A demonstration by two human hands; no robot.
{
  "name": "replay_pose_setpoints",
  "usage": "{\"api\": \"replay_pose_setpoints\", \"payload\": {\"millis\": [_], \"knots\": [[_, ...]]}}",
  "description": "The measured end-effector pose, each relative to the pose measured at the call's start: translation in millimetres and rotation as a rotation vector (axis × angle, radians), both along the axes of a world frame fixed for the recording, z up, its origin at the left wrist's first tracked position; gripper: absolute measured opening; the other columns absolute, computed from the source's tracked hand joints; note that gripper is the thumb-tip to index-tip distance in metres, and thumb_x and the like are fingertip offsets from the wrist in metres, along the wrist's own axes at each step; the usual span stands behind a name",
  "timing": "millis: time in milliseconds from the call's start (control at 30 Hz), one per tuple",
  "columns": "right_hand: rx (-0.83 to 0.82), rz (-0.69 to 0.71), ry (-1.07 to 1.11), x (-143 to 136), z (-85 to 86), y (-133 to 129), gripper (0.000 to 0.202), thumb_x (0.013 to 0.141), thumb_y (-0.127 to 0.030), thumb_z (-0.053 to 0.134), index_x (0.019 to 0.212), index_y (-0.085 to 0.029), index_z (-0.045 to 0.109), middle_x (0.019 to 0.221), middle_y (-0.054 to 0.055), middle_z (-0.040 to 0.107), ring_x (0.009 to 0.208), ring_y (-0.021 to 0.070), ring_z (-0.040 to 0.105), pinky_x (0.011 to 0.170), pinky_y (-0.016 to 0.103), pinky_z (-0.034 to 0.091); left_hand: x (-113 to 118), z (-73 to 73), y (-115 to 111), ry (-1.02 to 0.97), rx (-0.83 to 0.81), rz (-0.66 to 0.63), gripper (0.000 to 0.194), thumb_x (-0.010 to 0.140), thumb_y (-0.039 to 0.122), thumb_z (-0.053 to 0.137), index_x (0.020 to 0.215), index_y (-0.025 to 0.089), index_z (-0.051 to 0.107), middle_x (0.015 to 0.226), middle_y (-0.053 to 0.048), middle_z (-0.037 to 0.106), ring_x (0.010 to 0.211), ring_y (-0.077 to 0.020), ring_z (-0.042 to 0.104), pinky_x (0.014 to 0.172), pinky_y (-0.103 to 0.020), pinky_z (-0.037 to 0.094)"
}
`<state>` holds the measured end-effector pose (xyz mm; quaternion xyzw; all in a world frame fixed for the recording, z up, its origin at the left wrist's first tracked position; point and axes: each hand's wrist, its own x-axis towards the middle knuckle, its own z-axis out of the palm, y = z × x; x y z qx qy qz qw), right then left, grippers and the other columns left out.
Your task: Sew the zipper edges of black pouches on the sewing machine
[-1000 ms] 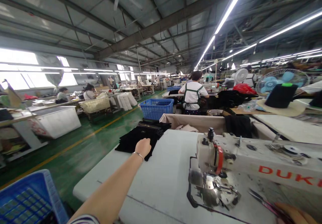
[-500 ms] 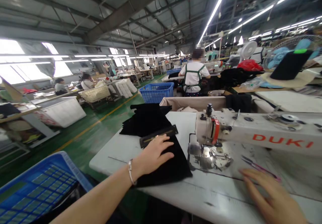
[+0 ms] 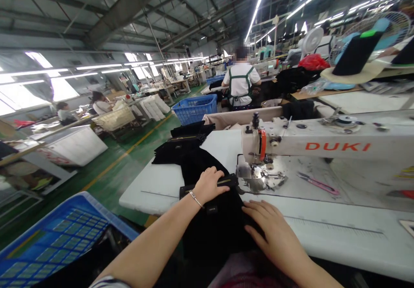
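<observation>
Black cloth piece at table edge, not yet under the needle.

We have one black cloth piece (image 3: 215, 219) at lower centre of frame, in front of the sewing machine (image 3: 291, 150); no stitching seems begun, and the stack (image 3: 181, 145) behind waits. Left hand (image 3: 210, 184) lies on its top band w/ fingers bent, pressing down, no pinch. Right hand (image 3: 274, 232) lies flat on its right edge, fingers slightly spread.
</observation>
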<state>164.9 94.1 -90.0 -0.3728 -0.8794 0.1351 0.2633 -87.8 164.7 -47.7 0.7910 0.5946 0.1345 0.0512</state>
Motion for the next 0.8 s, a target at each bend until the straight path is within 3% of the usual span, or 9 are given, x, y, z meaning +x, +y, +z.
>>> {"api": "replay_pose_setpoints", "payload": {"millis": [100, 200, 333, 433, 633, 700, 800], "knots": [[-0.097, 0.000, 0.070, 0.2, 4.2, -1.0, 0.034, 0.088, -0.025, 0.058, 0.122, -0.025, 0.058, 0.121, 0.008, 0.063, 0.115, 0.0268, 0.056, 0.103, 0.054, 0.043, 10.1, 10.9, -15.1, -0.059, -0.026, -0.080, 0.014, 0.080, 0.029, 0.070, 0.087, 0.018, 0.064, 0.095, -0.005, 0.056, 0.092, -0.0207, 0.055, 0.089, -0.034, 0.045], [-0.132, -0.019, 0.171, 2.8, 13.5, 1.7, 0.026, 0.093, -0.022, 0.050, 0.116, -0.025, 0.059, 0.118, 0.008, 0.063, 0.114, 0.0247, 0.056, 0.100, 0.050, 0.047, 18.4, 34.4, -47.3, -0.145, -0.049, -0.136, 0.004, 0.084, 0.020, 0.063, 0.088, 0.018, 0.061, 0.095, -0.003, 0.059, 0.090, -0.0160, 0.057, 0.084, -0.027, 0.046], [0.002, -0.058, 0.303, 4.4, 37.4, 11.7, 0.040, 0.092, -0.020, 0.050, 0.132, -0.026, 0.048, 0.140, 0.009, 0.049, 0.131, 0.0246, 0.043, 0.109, 0.051, 0.037, 20.3, 75.2, -91.2, -0.358, -0.094, -0.125, 0.016, 0.088, 0.017, 0.058, 0.103, 0.021, 0.059, 0.101, -0.002, 0.064, 0.094, -0.0149, 0.059, 0.086, -0.026, 0.046], [0.049, -0.009, 0.336, -1.3, 58.6, 18.4, 0.053, 0.088, -0.022, 0.058, 0.138, -0.028, 0.043, 0.143, 0.008, 0.047, 0.135, 0.0256, 0.039, 0.112, 0.052, 0.033, 16.8, 94.7, -110.2, -0.563, -0.149, -0.064, 0.021, 0.086, 0.018, 0.059, 0.106, 0.022, 0.060, 0.099, -0.002, 0.065, 0.090, -0.0163, 0.060, 0.083, -0.028, 0.046], [-0.079, 0.182, 0.389, -22.4, 85.6, 6.2, 0.063, 0.080, -0.027, 0.066, 0.138, -0.029, 0.041, 0.135, 0.009, 0.054, 0.126, 0.0275, 0.048, 0.104, 0.050, 0.041, 13.7, 100.4, -119.1, -0.788, -0.158, -0.029, 0.018, 0.086, 0.027, 0.062, 0.102, 0.019, 0.060, 0.093, -0.003, 0.060, 0.085, -0.0168, 0.057, 0.076, -0.027, 0.045], [-0.107, 0.183, 0.395, -27.2, 89.4, 1.3, 0.054, 0.079, -0.022, 0.064, 0.130, -0.026, 0.047, 0.126, 0.009, 0.058, 0.118, 0.0263, 0.053, 0.098, 0.048, 0.045, 13.7, 102.6, -120.9, -0.818, -0.161, -0.027, 0.017, 0.086, 0.028, 0.063, 0.100, 0.020, 0.060, 0.091, -0.002, 0.059, 0.083, -0.0155, 0.056, 0.074, -0.025, 0.045], [-0.106, 0.069, 0.362, -23.7, 90.6, 4.4, 0.029, 0.081, -0.009, 0.052, 0.106, -0.023, 0.057, 0.104, 0.006, 0.064, 0.099, 0.0224, 0.059, 0.087, 0.043, 0.047, 9.1, 111.5, -125.6, -0.788, -0.126, 0.008, 0.016, 0.086, 0.029, 0.065, 0.099, 0.021, 0.060, 0.092, -0.001, 0.059, 0.085, -0.0144, 0.056, 0.073, -0.023, 0.045]]}}
